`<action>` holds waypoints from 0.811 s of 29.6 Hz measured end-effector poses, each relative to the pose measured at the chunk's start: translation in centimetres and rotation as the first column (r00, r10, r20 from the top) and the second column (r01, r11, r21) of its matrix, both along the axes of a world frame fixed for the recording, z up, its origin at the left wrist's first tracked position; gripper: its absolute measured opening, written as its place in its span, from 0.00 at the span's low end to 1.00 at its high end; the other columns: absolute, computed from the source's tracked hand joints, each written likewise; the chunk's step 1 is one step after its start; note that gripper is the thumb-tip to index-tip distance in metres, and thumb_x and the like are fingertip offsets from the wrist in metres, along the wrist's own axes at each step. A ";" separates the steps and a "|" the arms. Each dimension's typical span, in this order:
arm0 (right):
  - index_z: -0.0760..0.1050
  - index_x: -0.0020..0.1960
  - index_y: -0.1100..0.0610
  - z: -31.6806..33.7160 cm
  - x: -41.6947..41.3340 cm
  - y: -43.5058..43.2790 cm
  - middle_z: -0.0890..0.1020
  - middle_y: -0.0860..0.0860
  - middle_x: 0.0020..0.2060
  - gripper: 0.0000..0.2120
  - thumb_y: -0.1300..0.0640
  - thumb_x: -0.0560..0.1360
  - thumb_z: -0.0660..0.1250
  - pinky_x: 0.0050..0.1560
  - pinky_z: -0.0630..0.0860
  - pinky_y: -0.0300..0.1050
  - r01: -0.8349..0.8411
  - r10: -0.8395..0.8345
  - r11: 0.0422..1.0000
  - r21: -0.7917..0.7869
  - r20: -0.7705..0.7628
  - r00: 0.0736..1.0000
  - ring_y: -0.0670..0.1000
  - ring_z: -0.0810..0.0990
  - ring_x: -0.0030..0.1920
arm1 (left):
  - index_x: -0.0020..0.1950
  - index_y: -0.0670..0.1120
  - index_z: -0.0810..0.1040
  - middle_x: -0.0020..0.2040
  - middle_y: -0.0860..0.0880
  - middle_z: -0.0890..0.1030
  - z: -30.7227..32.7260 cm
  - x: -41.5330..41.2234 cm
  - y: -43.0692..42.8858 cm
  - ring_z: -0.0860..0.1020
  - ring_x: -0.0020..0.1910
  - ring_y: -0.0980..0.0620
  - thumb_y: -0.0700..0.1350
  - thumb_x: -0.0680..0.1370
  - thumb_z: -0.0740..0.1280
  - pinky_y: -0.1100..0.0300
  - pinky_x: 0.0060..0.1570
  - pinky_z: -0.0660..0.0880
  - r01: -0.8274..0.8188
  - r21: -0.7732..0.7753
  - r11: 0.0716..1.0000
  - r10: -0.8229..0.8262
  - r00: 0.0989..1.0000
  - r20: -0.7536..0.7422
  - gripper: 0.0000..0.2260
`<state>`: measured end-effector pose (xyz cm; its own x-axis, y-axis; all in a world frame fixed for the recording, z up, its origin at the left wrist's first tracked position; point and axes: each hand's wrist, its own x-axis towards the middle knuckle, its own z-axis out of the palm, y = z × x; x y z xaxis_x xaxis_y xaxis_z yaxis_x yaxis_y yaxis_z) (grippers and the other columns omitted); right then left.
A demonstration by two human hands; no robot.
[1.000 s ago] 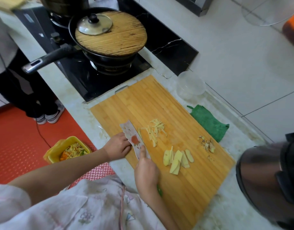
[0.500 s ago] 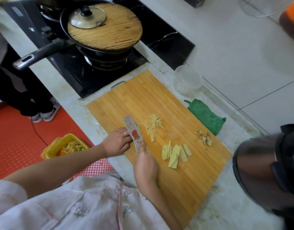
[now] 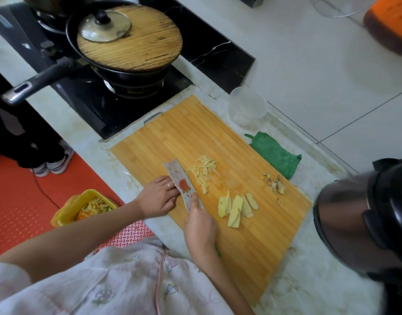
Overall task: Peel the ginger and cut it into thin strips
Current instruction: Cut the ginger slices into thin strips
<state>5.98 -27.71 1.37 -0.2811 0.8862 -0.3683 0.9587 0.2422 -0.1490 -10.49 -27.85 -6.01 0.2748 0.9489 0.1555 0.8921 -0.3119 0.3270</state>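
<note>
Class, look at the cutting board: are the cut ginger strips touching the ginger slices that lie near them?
Apart. The head view shows bare cutting board between the ginger strips and the ginger slices, which lie nearer the person.

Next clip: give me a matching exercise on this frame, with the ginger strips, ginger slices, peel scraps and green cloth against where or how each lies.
1 strips
2 slices
3 scraps
4 cloth

A on the counter, off the board
B overlapping row of flat pieces
C thin slivers beside the knife
D brownish bits near the board's edge by the cloth

Pairs: 1-C, 2-B, 3-D, 4-A
</note>
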 end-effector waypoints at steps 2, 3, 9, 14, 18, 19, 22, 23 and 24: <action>0.47 0.78 0.51 0.2 -0.2 -0.1 0.80 0.51 0.42 0.29 0.62 0.81 0.54 0.25 0.54 0.39 0.007 -0.007 1.000 0.000 -0.024 1.000 0.50 0.69 0.35 | 0.48 0.43 0.81 0.49 0.44 0.82 0.2 0.1 0.0 0.78 0.47 0.44 0.45 0.75 0.56 0.53 0.59 0.67 -0.002 0.046 0.999 0.001 1.000 0.018 0.14; 0.47 0.78 0.51 0.3 -0.3 -0.1 0.81 0.51 0.44 0.29 0.62 0.81 0.53 0.25 0.54 0.39 0.009 -0.009 1.000 -0.001 -0.026 1.000 0.50 0.69 0.36 | 0.46 0.43 0.80 0.46 0.44 0.81 0.4 0.1 0.0 0.78 0.45 0.44 0.45 0.75 0.57 0.53 0.57 0.67 -0.001 0.073 0.997 -0.001 1.000 0.026 0.13; 0.47 0.78 0.51 0.2 -0.4 -0.2 0.79 0.51 0.42 0.29 0.63 0.80 0.53 0.25 0.54 0.39 0.040 -0.041 0.999 -0.017 -0.024 0.999 0.50 0.70 0.35 | 0.39 0.44 0.78 0.38 0.46 0.78 0.4 0.2 0.1 0.76 0.38 0.46 0.44 0.73 0.58 0.54 0.53 0.67 -0.003 0.129 0.992 -0.004 0.999 0.053 0.10; 0.49 0.78 0.51 0.5 -0.3 0.0 0.76 0.51 0.40 0.28 0.63 0.80 0.53 0.25 0.53 0.39 0.071 -0.072 0.997 -0.033 -0.030 0.997 0.46 0.62 0.28 | 0.45 0.44 0.80 0.44 0.46 0.81 0.0 0.1 0.1 0.76 0.44 0.46 0.44 0.73 0.57 0.54 0.56 0.68 -0.008 0.093 0.996 0.002 0.998 0.058 0.13; 0.49 0.78 0.53 0.6 -0.6 0.4 0.81 0.53 0.48 0.29 0.65 0.80 0.53 0.25 0.53 0.39 0.045 -0.046 0.998 -0.050 -0.020 0.999 0.50 0.68 0.34 | 0.45 0.43 0.81 0.44 0.46 0.81 -0.3 -0.2 0.3 0.78 0.42 0.44 0.45 0.72 0.57 0.53 0.57 0.67 -0.008 0.055 0.998 0.006 0.999 0.034 0.14; 0.49 0.78 0.53 0.6 -0.5 0.4 0.81 0.53 0.49 0.29 0.65 0.80 0.53 0.25 0.53 0.39 0.041 -0.042 0.998 -0.046 -0.022 0.999 0.50 0.69 0.36 | 0.47 0.43 0.81 0.45 0.46 0.81 -0.4 -0.2 0.2 0.78 0.43 0.44 0.45 0.72 0.57 0.53 0.57 0.67 -0.005 0.052 0.999 0.003 1.000 0.029 0.14; 0.51 0.77 0.53 0.5 -0.5 0.6 0.81 0.53 0.51 0.29 0.65 0.79 0.54 0.25 0.55 0.39 0.028 -0.030 0.998 -0.051 -0.033 0.999 0.52 0.74 0.38 | 0.51 0.43 0.81 0.49 0.46 0.81 -0.4 -0.1 0.3 0.77 0.46 0.45 0.45 0.71 0.57 0.53 0.57 0.68 0.012 0.068 0.998 -0.014 0.999 0.030 0.16; 0.52 0.77 0.53 0.4 -0.4 0.7 0.81 0.53 0.51 0.29 0.65 0.79 0.55 0.26 0.58 0.40 0.031 -0.033 0.998 -0.055 -0.041 0.999 0.53 0.77 0.41 | 0.53 0.43 0.81 0.50 0.45 0.81 -0.4 0.0 0.4 0.77 0.47 0.45 0.45 0.71 0.58 0.52 0.57 0.68 0.015 0.076 0.997 -0.018 0.999 0.030 0.17; 0.53 0.77 0.52 0.3 -0.4 0.9 0.81 0.53 0.52 0.29 0.65 0.79 0.55 0.29 0.61 0.40 0.035 -0.038 0.998 -0.060 -0.044 0.998 0.53 0.80 0.45 | 0.54 0.43 0.81 0.51 0.44 0.81 -0.5 0.0 0.4 0.76 0.49 0.45 0.45 0.71 0.58 0.52 0.57 0.68 0.019 0.080 0.997 -0.021 0.999 0.027 0.17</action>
<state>5.59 -26.83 1.69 -0.2663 0.8735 -0.4077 0.9588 0.1965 -0.2053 -10.50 -27.42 -6.49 0.2877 0.9276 0.2383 0.8763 -0.3554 0.3253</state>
